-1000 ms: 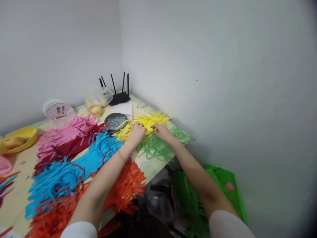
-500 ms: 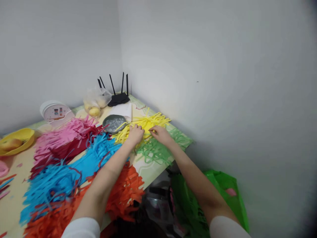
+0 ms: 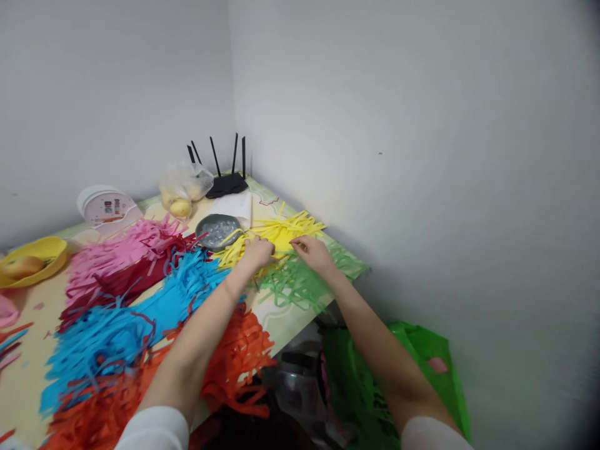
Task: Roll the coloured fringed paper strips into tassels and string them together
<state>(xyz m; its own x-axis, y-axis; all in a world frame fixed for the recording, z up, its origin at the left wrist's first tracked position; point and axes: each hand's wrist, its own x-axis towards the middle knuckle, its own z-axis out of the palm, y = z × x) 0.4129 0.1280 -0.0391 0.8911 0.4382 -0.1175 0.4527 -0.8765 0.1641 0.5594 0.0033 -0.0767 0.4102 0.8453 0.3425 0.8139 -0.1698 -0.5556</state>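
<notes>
Six colours of fringed paper (image 3: pixel 164 310) lie on the surface (image 3: pixel 280 317) in the head view, apparently already cut, with the yellow piece (image 3: pixel 282 237) beside the green piece (image 3: pixel 297 279) seemingly unfinished. Both arms (image 3: pixel 201 331) reach forward, left hand (image 3: pixel 259 252) palm-down over the yellow piece, right hand (image 3: pixel 315 253) at its edge, fingers bent; whether either grips it, I cannot tell.

On my remote feed, the left hand curls over the yellow fringe (image 3: pixel 300 226), its point of contact hidden; the right hand (image 3: pixel 313 251) bends near the green fringe (image 3: pixel 300 284), with a Wi-Fi router (image 3: pixel 227 185) beyond.
</notes>
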